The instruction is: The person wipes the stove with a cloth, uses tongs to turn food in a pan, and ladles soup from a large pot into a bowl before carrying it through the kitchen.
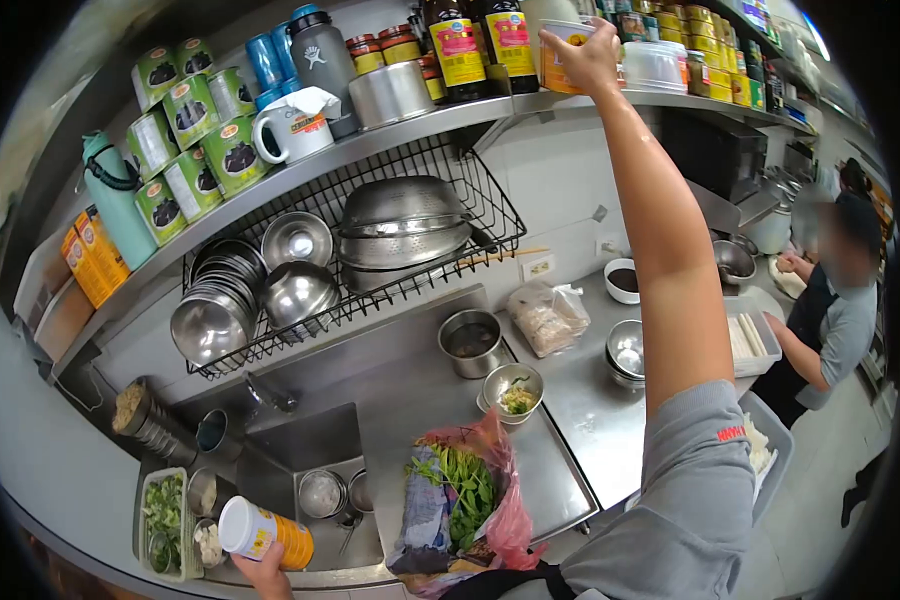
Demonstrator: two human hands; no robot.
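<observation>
- Head view, right hand (588,55): raised to the shelf (400,133), its grip is curled around the upper part of an orange-labelled tub (560,72), thumb on the near face; some of the fingers are hidden behind. The tub is up at the shelf's edge, beside the dark bottles (510,45); whether its base bears on the shelf I cannot tell.
- Handling it well: with the arm almost straight, control is likely weak, so a firm hold on the wall serves better than pinching the rim. Moving it upright and square to the edge should spare the bottles on one side and the clear tub (655,68) on the other.
- Head view, left hand (265,575): low down, its grip is wrapped around the base end of a yellow canister (282,537), which tilts with its white lid (237,525) toward the container of greens (165,520).
- Handling it well: the lid looks seated, but how tightly cannot be told; bringing the canister nearer upright would be safer, away from the greens and the sink (315,430).
- Below the raised arm, a bowl of dark liquid (622,281) sits uncovered on the worktop (600,425), so anything dropped could splash it; slow, steady movement pays.
</observation>
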